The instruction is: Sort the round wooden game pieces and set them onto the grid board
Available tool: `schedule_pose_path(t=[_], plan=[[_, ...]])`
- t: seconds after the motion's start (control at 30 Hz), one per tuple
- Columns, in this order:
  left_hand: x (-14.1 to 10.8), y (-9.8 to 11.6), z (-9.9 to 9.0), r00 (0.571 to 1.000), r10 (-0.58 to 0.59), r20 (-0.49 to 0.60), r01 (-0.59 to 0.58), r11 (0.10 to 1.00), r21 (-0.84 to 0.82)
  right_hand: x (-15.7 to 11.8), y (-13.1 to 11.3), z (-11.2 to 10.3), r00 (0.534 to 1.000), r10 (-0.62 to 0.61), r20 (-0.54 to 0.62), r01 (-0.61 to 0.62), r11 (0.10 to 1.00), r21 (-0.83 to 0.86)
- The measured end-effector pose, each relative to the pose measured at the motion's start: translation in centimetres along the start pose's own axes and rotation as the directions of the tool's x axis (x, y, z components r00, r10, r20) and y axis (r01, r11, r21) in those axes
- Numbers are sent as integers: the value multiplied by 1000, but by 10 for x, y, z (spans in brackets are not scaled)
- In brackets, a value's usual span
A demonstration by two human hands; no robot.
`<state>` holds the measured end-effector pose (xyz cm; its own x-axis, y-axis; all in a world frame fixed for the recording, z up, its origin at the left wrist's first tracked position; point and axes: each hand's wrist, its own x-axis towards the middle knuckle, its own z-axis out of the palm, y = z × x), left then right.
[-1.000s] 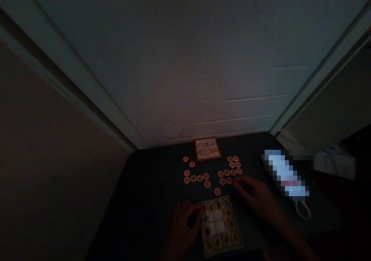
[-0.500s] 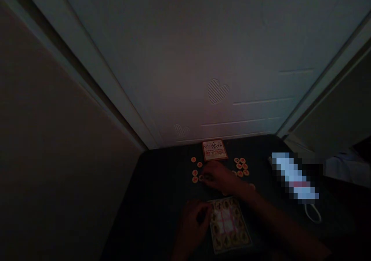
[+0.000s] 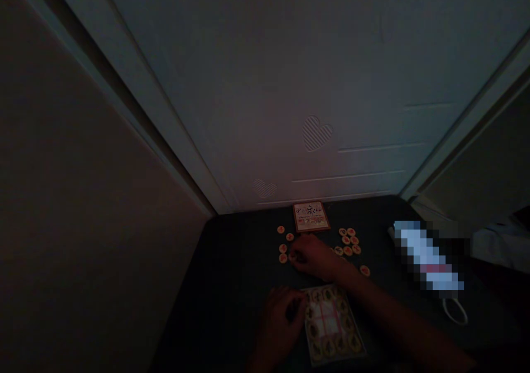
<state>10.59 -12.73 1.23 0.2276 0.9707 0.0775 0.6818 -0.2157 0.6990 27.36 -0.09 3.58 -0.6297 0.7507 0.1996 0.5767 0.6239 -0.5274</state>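
My right hand (image 3: 313,257) is over the table with its fingers pinched together at a small round picture piece (image 3: 292,256), which they partly cover. Closer to me, my left hand (image 3: 278,320) curls its fingers and thumb onto the upper left edge of a square board (image 3: 359,355). Round pictures line the board's border, and pink lines cross its pale centre. Two loose pieces, one of them a disc (image 3: 282,248), lie just left of my right fingertips. Several more discs (image 3: 348,250) are grouped right of that hand, some partly hidden by my forearm.
A flat square box (image 3: 311,217) with a printed lid lies against the white panel (image 3: 256,86) behind the dark table (image 3: 219,273). To the right is a blurred-out bright oblong object (image 3: 426,257) with a white loop (image 3: 455,311). The scene is dim.
The view has turned slightly, so everything sits a little farther right. My right forearm has shifted a bit, showing more of the discs beside it. Both hands keep nearly the same grip.
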Motion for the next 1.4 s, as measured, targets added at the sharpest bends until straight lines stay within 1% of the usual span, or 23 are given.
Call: schedule_pose_path(t=[0.1, 0.17, 0.23, 0.27, 0.37, 0.43, 0.5, 0.57, 0.63, 0.77, 0.87, 1.0, 1.13, 1.27, 1.4], plan=[[0, 1, -1, 1000, 2, 5, -2, 1000, 0, -15, -4, -11, 995, 65, -81, -53, 989, 140], [1, 2, -1, 1000, 4, -1, -4, 1000, 1, -33, -7, -18, 983, 125, -135, -90, 966, 241], [1, 2, 0, 1000, 7, -8, -7, 1000, 1, -57, -11, -21, 962, 189, -197, -123, 945, 304], [1, 1, 0, 1000, 10, -14, -10, 1000, -1, -69, -13, -21, 947, 221, -231, -141, 937, 320], [1, -3, 1, 1000, 7, -31, -9, 999, -42, -103, -18, -17, 928, 279, -246, -184, 920, 347], [1, -4, 0, 999, -17, -47, 13, 995, -95, -119, -22, -12, 918, 307, -251, -204, 909, 364], [0, -2, -1, 996, -54, -67, 43, 987, -153, -130, -26, -7, 913, 303, -274, -189, 907, 375], [-2, 7, -2, 992, -94, -84, 75, 975, -208, -136, -30, -1, 913, 288, -289, -163, 907, 389], [-5, 19, -3, 989, -129, -70, 107, 961, -256, -140, -34, 4, 919, 274, -284, -143, 903, 406], [-13, 44, -1, 983, -180, 22, 177, 927, -331, -146, -41, 12, 917, 256, -306, -107, 896, 431], [-15, 55, 3, 970, -230, 84, 245, 909, -338, -151, -44, 14, 911, 251, -327, -94, 899, 428], [-11, 60, 9, 953, -277, 123, 303, 880, -365, -158, -46, 11, 924, 228, -307, -81, 901, 425], [-5, 62, 12, 951, -268, 154, 309, 852, -423, -161, -47, 11, 929, 221, -298, -73, 897, 436], [-2, 65, 11, 953, -249, 172, 301, 843, -446, -163, -48, 15, 916, 245, -318, -84, 891, 447], [-4, 67, 8, 956, -221, 192, 285, 847, -448, -162, -44, 15, 928, 230, -295, -76, 888, 454]])
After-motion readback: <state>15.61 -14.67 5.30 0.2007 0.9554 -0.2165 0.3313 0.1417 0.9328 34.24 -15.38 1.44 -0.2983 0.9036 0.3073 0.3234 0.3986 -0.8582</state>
